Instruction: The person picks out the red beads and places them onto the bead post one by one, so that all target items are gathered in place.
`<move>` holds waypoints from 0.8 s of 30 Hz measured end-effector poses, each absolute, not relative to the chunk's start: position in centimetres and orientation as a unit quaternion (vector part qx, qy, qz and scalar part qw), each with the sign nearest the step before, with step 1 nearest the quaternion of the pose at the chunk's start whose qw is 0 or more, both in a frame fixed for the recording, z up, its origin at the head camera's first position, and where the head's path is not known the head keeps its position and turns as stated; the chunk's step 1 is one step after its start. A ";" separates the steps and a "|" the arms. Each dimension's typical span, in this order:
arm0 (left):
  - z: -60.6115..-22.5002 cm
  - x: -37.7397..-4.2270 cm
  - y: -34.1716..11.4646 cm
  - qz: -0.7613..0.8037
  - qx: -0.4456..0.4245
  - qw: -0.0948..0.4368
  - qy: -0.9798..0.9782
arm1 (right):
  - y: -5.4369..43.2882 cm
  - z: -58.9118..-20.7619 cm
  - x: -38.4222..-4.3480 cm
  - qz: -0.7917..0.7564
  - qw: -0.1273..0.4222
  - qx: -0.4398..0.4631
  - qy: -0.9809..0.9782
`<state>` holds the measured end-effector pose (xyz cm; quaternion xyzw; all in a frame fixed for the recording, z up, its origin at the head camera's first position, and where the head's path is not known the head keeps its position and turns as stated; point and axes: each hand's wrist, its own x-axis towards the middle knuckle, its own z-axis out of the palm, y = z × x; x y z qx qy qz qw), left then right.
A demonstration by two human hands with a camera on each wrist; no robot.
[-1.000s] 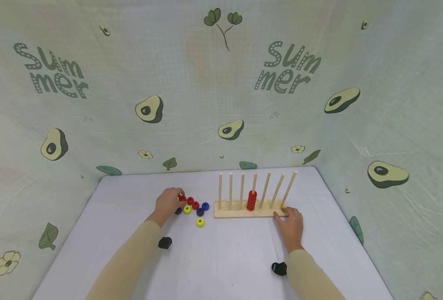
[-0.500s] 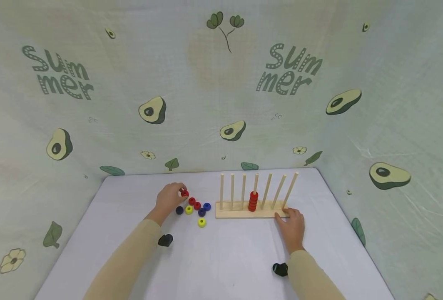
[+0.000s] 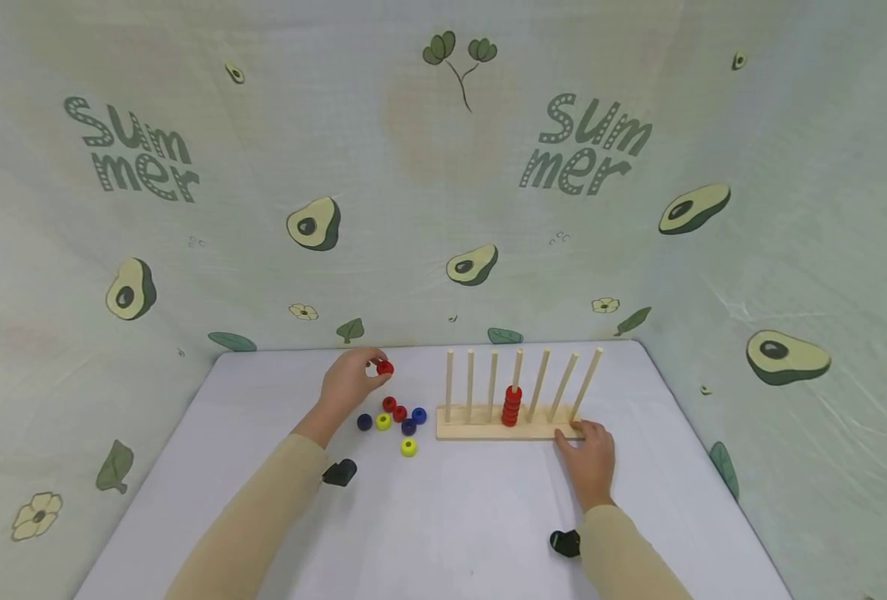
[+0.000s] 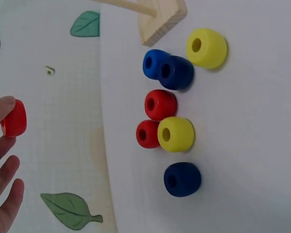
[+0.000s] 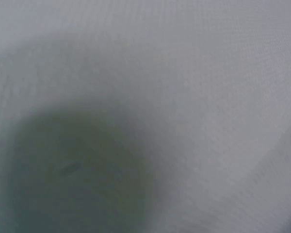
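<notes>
My left hand (image 3: 348, 380) pinches a red bead (image 3: 385, 368) between thumb and finger, raised above the table; the left wrist view shows the same bead (image 4: 18, 119) with the other fingers spread. My right hand (image 3: 590, 457) grips the right end of the wooden peg stand (image 3: 473, 432), thumb at the front edge. Several red beads (image 3: 512, 407) are stacked on the stand's middle peg; the other pegs carry no beads. The right wrist view is a blur of pale cloth and a dark patch, with no hand in it.
Between the left hand and the stand lie loose beads: two red (image 4: 160, 105), two yellow (image 4: 207, 48), a blue one (image 4: 154, 63) and two dark blue (image 4: 182, 179). Behind the white table (image 3: 443, 517) hangs a printed cloth (image 3: 383, 208).
My left hand has lifted the red bead off the table, moving up and a little right, away from the loose beads. The right hand stays on the stand. The head view has shifted slightly.
</notes>
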<state>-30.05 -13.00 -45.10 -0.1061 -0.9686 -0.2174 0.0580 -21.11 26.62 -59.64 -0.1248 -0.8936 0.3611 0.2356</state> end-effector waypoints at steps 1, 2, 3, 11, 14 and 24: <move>-44.8 -30.0 -12.8 -0.222 -0.108 0.061 -0.967 | 26.6 -59.7 -21.1 0.361 0.236 -0.126 -0.893; -44.6 -29.9 -12.7 -0.226 -0.110 0.064 -0.966 | 26.6 -59.7 -21.1 0.360 0.237 -0.126 -0.893; -44.3 -29.8 -12.5 -0.230 -0.111 0.068 -0.964 | 26.6 -59.7 -21.1 0.360 0.238 -0.126 -0.893; -42.3 -29.4 -10.9 -0.252 -0.133 0.106 -0.953 | 26.6 -59.8 -21.1 0.355 0.239 -0.125 -0.895; -41.6 -29.3 -10.3 -0.254 -0.144 0.120 -0.949 | 26.6 -59.8 -21.0 0.354 0.239 -0.126 -0.895; -39.8 -29.1 -8.4 -0.251 -0.177 0.179 -0.935 | 26.6 -59.5 -20.9 0.360 0.235 -0.127 -0.894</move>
